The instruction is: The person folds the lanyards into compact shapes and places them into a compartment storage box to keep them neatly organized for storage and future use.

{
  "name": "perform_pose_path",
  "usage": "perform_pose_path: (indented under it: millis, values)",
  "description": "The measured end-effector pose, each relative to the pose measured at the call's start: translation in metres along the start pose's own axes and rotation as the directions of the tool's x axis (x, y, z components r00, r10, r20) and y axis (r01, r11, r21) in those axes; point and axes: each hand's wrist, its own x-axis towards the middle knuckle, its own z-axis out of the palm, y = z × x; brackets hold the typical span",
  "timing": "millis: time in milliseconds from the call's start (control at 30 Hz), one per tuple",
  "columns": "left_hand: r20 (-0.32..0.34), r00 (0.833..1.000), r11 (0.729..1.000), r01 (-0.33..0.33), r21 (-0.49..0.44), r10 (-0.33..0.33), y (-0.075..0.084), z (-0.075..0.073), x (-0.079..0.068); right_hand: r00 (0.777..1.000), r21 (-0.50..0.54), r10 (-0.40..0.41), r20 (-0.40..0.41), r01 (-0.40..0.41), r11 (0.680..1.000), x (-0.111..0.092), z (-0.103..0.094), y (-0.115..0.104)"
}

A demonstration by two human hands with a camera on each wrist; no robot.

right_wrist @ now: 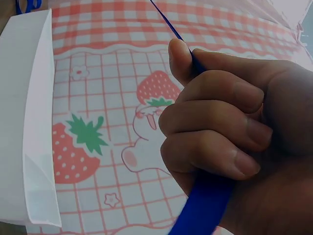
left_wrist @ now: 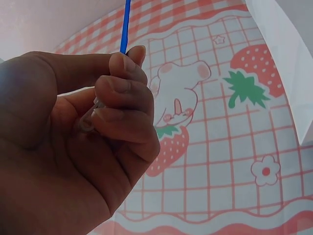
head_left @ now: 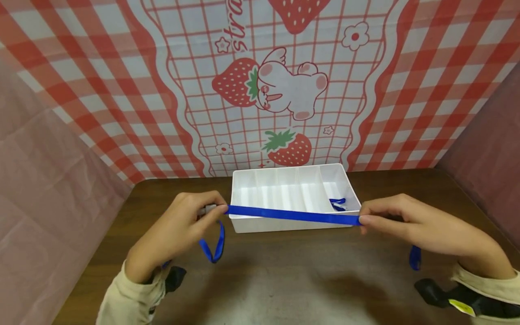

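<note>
A blue lanyard (head_left: 292,215) is stretched taut and nearly level between both hands, in front of a white divided box. My left hand (head_left: 174,230) pinches one end of the span between thumb and forefinger. A pale clip (left_wrist: 90,117) lies within the curled fingers of that hand, and a loop of the strap hangs below it. The right hand (head_left: 418,223) pinches the other end; in the right wrist view the flat blue strap (right_wrist: 203,205) passes under its curled fingers and hangs down. The box (head_left: 260,225) stands on the table behind the strap.
Another bundle of blue strap (head_left: 338,204) lies in the box's rightmost compartment. The brown table (head_left: 276,280) extends toward me. A strawberry-print cloth (head_left: 284,90) hangs behind the box, and pink cloth (head_left: 53,189) hangs at the left side.
</note>
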Motion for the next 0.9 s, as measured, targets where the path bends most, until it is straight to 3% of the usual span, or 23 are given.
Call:
perform_pose_path:
  millis: [167, 500, 800, 900]
  values:
    - [-0.016, 1.000, 1.000, -0.002, -0.012, 0.002, -0.010, -0.006, -0.001, 1.000, -0.008, -0.020, -0.018, 0.020, 1.000, -0.002, -0.005, 0.004]
    - [-0.057, 0.996, 0.997, 0.067, 0.024, -0.065, -0.033, -0.020, -0.004, 1.000, -0.004, -0.014, -0.024, 0.014, 1.000, -0.003, -0.013, 0.011]
    - [-0.102, 0.993, 0.995, 0.062, 0.079, -0.054, -0.039, -0.030, -0.008, 0.996, 0.008, 0.005, -0.089, -0.005, 1.000, -0.009, -0.021, 0.025]
    - [-0.114, 0.992, 0.993, 0.065, 0.103, -0.053, -0.040, -0.034, -0.010, 0.994, 0.046, 0.057, -0.095, -0.053, 0.998, -0.015, -0.027, 0.027]
